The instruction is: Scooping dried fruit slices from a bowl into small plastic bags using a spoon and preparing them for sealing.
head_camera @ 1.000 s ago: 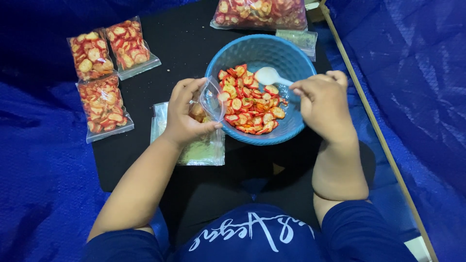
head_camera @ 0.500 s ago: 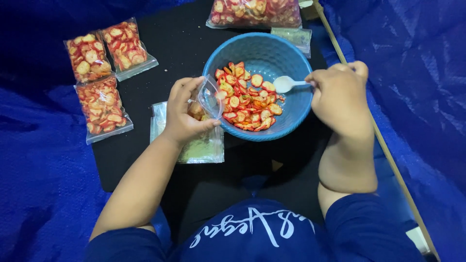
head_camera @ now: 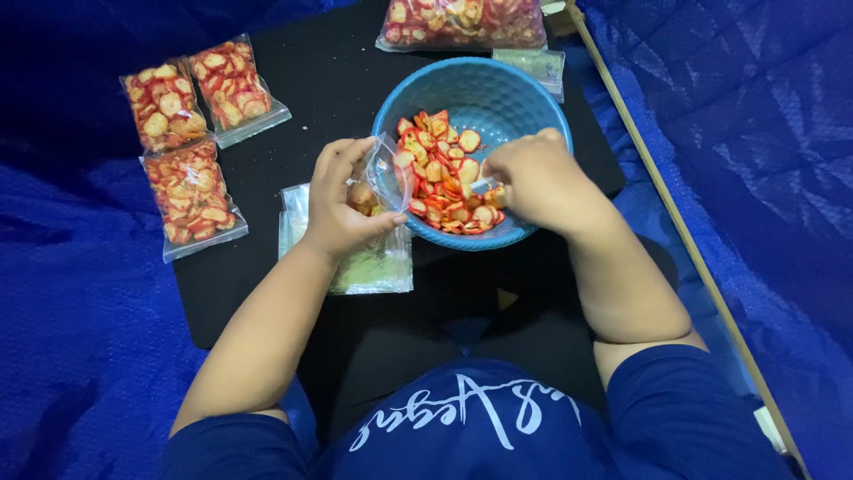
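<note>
Left hand (head_camera: 342, 200) around clear bag (head_camera: 386, 173), right hand (head_camera: 524, 178) among chips (head_camera: 440, 169).

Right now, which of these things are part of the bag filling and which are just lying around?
In use:
left hand holding the open clear bag
right hand down among the red chips
blue bowl

Lying about:
three filled packets on the black mat
stack of empty bags
big bag of chips
small flat packet
</note>
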